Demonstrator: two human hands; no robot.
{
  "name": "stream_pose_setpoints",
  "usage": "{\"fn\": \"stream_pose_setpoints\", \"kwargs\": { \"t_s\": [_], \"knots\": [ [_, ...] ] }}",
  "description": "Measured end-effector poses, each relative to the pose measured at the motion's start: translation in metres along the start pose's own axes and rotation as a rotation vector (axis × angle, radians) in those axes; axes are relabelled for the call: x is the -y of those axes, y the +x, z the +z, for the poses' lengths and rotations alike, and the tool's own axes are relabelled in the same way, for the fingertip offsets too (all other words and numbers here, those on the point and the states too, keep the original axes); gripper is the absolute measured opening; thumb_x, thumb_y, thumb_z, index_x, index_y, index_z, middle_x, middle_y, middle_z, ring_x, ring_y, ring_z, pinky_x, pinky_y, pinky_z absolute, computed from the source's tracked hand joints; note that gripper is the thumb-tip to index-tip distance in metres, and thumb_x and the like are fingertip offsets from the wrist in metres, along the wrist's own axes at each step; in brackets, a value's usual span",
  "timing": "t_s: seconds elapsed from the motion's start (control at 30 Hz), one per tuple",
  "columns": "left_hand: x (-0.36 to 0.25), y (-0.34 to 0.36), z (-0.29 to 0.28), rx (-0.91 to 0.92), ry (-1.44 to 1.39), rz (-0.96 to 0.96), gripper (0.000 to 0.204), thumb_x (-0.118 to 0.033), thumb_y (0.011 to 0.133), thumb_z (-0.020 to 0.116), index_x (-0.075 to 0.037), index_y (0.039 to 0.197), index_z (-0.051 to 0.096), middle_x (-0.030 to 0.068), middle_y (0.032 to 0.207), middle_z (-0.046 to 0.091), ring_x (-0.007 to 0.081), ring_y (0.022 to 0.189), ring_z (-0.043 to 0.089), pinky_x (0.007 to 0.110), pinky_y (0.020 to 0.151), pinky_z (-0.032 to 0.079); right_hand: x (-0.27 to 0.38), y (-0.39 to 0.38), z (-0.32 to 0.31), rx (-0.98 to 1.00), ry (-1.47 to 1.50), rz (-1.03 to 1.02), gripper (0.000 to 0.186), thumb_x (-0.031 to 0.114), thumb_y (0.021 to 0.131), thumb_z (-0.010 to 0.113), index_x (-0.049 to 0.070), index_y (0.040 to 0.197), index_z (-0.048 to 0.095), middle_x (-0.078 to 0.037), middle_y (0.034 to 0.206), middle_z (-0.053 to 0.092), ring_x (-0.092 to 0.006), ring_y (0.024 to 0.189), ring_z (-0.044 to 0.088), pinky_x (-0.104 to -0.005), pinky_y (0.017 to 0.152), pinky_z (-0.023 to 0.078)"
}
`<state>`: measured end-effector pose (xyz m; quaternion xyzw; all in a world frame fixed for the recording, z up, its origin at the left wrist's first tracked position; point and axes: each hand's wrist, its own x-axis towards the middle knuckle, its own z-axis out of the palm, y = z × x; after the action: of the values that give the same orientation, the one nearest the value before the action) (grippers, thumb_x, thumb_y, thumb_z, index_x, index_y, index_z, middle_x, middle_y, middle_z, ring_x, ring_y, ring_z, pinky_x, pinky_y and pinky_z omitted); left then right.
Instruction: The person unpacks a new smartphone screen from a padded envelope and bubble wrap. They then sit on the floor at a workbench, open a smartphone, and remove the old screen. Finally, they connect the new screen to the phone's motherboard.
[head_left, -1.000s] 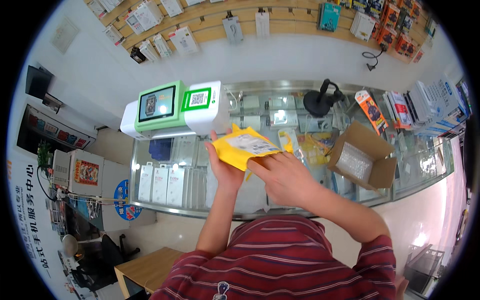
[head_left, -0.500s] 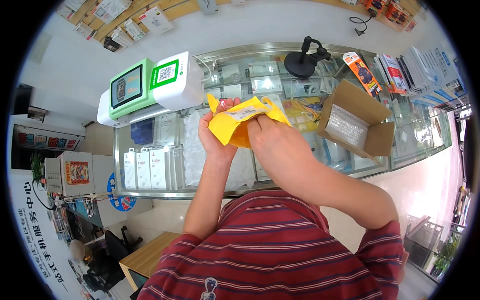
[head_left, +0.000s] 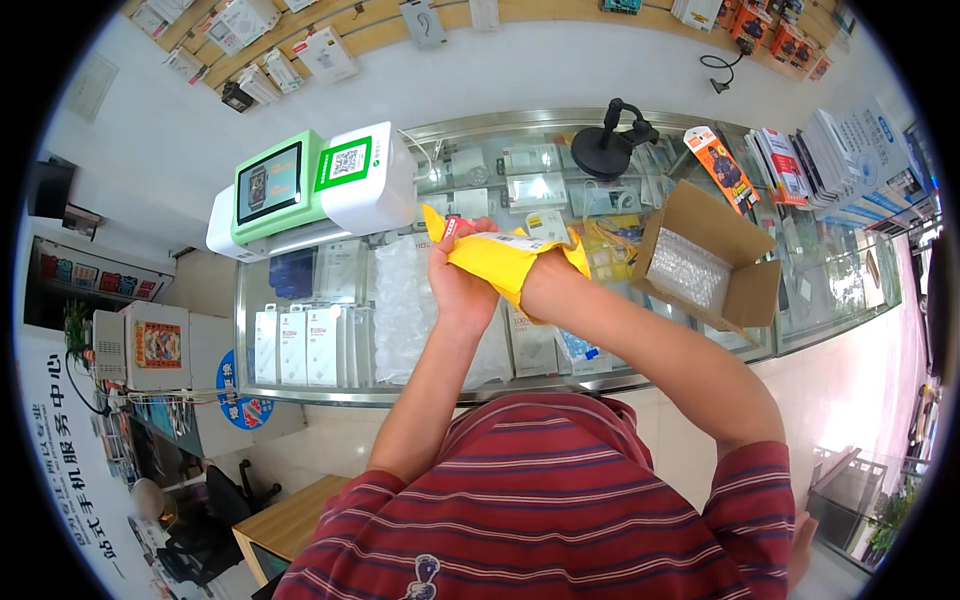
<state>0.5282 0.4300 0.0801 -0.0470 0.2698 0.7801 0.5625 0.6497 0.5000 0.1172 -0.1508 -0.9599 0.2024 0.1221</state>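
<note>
A yellow mailing envelope [head_left: 497, 262] with a white label hangs above the glass counter, its mouth facing right. My left hand [head_left: 462, 278] is closed around its left end, the thumb over the edge near a small red and white patch. My right hand [head_left: 545, 283] has gone into the envelope's mouth up to about the wrist. Its fingers are hidden inside, so what they touch does not show. Below the envelope, a sheet of clear air-cushion wrap [head_left: 398, 320] lies on the counter.
To the right stands an open cardboard box [head_left: 752, 290] with bubble wrap [head_left: 690, 270] inside. A green and white screen device [head_left: 270, 190] sits at the left, a black stand [head_left: 603, 150] at the back. Boxed goods fill the glass display counter [head_left: 640, 375]. Booklets [head_left: 785, 165] stand at the far right.
My right hand has pushed deeper into the envelope, its knuckles now out of sight. The envelope and my left hand have shifted slightly right in the picture.
</note>
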Motion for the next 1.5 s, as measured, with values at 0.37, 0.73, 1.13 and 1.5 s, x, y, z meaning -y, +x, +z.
{"fn": "stream_pose_setpoints", "kwargs": {
  "t_s": [0.37, 0.73, 1.13, 1.5],
  "knots": [
    [-0.001, -0.004, -0.007, -0.123, 0.099, -0.048, 0.036, -0.031, 0.101, 0.042, -0.005, 0.123, 0.054, 0.0147, 0.127, 0.065, 0.0311, 0.122, 0.058, 0.05, 0.108, 0.046, -0.001, 0.019, 0.024, 0.421, 0.37, 0.4, 0.044, 0.031, 0.102, 0.05, 0.017, 0.143, 0.057, -0.007, 0.142, 0.062, -0.0261, 0.124, 0.062, -0.038, 0.102, 0.049],
    [-0.001, -0.002, -0.01, -0.154, 0.127, 0.006, 0.031, -0.027, 0.1, 0.043, -0.005, 0.118, 0.053, 0.0122, 0.128, 0.063, 0.0312, 0.125, 0.056, 0.051, 0.113, 0.042, 0.005, -0.001, 0.05, 0.294, 0.039, 0.422, 0.034, 0.014, 0.095, 0.056, 0.014, 0.128, 0.064, -0.013, 0.126, 0.068, -0.0274, 0.111, 0.068, -0.0387, 0.091, 0.056],
    [0.005, -0.012, -0.002, -0.152, 0.147, -0.001, 0.033, -0.026, 0.104, 0.041, -0.003, 0.122, 0.056, 0.0115, 0.124, 0.062, 0.03, 0.122, 0.057, 0.048, 0.109, 0.045, 0.01, -0.043, 0.024, -0.109, 0.134, 0.147, 0.052, 0.012, 0.095, 0.057, 0.017, 0.147, 0.055, -0.01, 0.146, 0.061, -0.0313, 0.127, 0.063, -0.0428, 0.103, 0.051],
    [0.019, -0.01, -0.013, -0.209, 0.239, 0.016, 0.041, -0.027, 0.104, 0.041, 0.002, 0.127, 0.057, 0.0184, 0.126, 0.063, 0.0335, 0.121, 0.059, 0.047, 0.107, 0.045, -0.013, -0.031, 0.038, 0.235, 0.304, 0.42, 0.044, 0.025, 0.105, 0.044, 0.019, 0.148, 0.052, -0.008, 0.149, 0.058, -0.0288, 0.13, 0.059, -0.0402, 0.106, 0.048]
  ]
}}
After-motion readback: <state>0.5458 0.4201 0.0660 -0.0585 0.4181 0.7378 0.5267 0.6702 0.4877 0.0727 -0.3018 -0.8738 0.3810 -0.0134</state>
